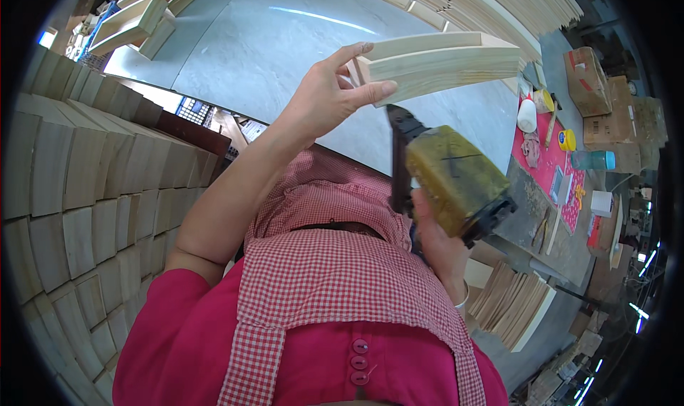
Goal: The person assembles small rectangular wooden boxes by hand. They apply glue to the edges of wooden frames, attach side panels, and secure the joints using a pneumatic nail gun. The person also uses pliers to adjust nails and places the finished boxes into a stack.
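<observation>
My left hand [329, 91] pinches the near-left corner of a pale wooden box frame [445, 70], thumb on the outside and fingers over the top edge. The frame stands on its edges, tilted a little, above the grey worktable [242, 57]. In my right hand [440, 248] is a yellow and black pneumatic nail gun [456, 171], gripped by its handle. Its dark nose points up toward the frame's lower left corner, close below my left thumb; whether they touch I cannot tell. The trigger finger is hidden behind the tool.
Finished-looking wooden boxes [132, 25] sit at the far left of the table. Wooden strips [491, 7] lie stacked along the back. Stacked wood blocks [64, 171] wall my left side. On the right are a side table with a glue bottle [527, 115], a jar [593, 160] and cardboard boxes [588, 82].
</observation>
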{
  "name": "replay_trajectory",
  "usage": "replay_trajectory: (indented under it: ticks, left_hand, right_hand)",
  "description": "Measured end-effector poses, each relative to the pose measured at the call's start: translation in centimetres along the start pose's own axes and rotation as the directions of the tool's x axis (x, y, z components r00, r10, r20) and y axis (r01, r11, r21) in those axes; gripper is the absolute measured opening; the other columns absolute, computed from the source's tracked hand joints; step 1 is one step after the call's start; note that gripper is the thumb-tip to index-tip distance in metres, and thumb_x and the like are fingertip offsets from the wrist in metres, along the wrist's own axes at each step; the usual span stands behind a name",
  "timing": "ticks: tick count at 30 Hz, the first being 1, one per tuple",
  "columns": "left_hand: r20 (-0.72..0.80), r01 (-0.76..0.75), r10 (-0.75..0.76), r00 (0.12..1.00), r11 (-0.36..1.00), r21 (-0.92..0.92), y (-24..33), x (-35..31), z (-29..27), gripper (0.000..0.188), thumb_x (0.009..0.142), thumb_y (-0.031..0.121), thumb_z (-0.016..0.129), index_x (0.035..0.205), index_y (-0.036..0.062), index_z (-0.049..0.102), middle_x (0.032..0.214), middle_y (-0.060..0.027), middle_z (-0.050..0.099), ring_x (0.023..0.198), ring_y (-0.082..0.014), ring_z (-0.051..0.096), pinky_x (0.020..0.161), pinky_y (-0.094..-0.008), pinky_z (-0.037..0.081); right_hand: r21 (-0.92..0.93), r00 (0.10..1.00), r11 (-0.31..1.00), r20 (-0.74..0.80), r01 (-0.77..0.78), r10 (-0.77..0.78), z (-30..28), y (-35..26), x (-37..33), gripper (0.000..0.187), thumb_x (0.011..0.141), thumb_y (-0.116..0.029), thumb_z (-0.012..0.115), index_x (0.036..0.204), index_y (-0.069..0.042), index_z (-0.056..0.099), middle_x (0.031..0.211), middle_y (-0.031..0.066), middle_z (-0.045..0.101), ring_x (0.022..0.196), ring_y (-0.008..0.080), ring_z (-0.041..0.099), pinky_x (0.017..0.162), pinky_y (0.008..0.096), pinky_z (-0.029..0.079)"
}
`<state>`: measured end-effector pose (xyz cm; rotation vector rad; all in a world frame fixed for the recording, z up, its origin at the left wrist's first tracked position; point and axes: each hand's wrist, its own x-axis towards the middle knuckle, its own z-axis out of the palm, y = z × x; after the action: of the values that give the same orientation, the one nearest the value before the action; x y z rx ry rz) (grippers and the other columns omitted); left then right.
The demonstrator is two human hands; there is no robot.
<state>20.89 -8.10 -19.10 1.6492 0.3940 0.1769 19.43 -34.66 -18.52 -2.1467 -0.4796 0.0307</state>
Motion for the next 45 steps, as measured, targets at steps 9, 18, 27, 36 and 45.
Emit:
replay_trajectory:
  ticks: [9, 18, 27, 36, 45]
  left_hand:
    - [0.327, 0.515, -0.460, 0.825, 0.851, -0.102, -5.5, 2.3, -7.1, 0.088, 0.091, 0.079, 0.043, 0.124, -0.0017, 0.056, 0.078, -0.0169, 0.063, 0.053, -0.0086, 0.043, 0.055, -0.0233, 0.040]
    - [0.299, 0.668, -0.645, 0.703, 0.743, 0.032, -5.7, 6.6, -11.0, 0.105, 0.087, 0.091, 0.028, 0.113, -0.0053, 0.061, 0.076, -0.0185, 0.068, 0.048, -0.0111, 0.047, 0.050, -0.0251, 0.040]
    - [-0.378, -0.054, 0.286, 0.881, 0.853, 0.518, -5.7, 5.4, -7.3, 0.018, 0.090, 0.015, 0.072, 0.103, 0.0029, 0.070, 0.084, -0.0063, 0.069, 0.072, -0.0131, 0.061, 0.066, -0.0316, 0.050]
    - [0.174, -0.391, 0.431, 0.885, 0.488, 0.780, -6.2, 3.7, 3.8, 0.037, 0.087, -0.007, 0.053, 0.119, 0.0065, 0.067, 0.099, -0.0090, 0.068, 0.102, -0.0292, 0.063, 0.109, -0.0484, 0.039]
    - [0.274, -0.506, 0.521, 0.809, 0.378, 0.776, -7.6, 0.8, 1.2, 0.044, 0.085, -0.005, 0.055, 0.123, 0.0127, 0.068, 0.116, -0.0064, 0.066, 0.112, -0.0246, 0.062, 0.114, -0.0549, 0.035]
  right_hand:
    - [-0.344, 0.926, 0.912, -0.366, -0.224, 0.089, -12.9, 10.0, 4.3, 0.055, 0.090, -0.017, 0.076, 0.135, 0.006, 0.055, 0.121, 0.0200, 0.067, 0.107, 0.0317, 0.067, 0.097, 0.0418, 0.050]
    - [-0.862, 0.906, 0.291, -0.364, -0.415, 0.216, -18.2, 25.7, 6.2, 0.069, 0.090, -0.017, 0.069, 0.152, -0.006, 0.039, 0.116, 0.0243, 0.065, 0.105, 0.0428, 0.065, 0.090, 0.0520, 0.050]
    - [-0.653, 0.909, 0.749, -0.371, -0.111, -0.188, -18.3, 25.2, 15.5, 0.045, 0.092, -0.028, 0.071, 0.125, 0.001, 0.064, 0.119, 0.0237, 0.064, 0.113, 0.0414, 0.060, 0.095, 0.0498, 0.048]
    - [-0.679, 0.842, 0.555, -0.534, -0.480, 0.075, -10.2, 28.3, 29.9, 0.080, 0.080, -0.063, 0.070, 0.130, -0.001, 0.057, 0.125, 0.0258, 0.065, 0.115, 0.0410, 0.063, 0.098, 0.0525, 0.049]
    - [-0.159, 0.559, 0.975, -0.828, -0.157, -0.044, -15.5, 29.0, 30.0, 0.067, 0.084, -0.034, 0.081, 0.127, 0.007, 0.049, 0.110, 0.0265, 0.066, 0.088, 0.0270, 0.071, 0.074, 0.0377, 0.059]
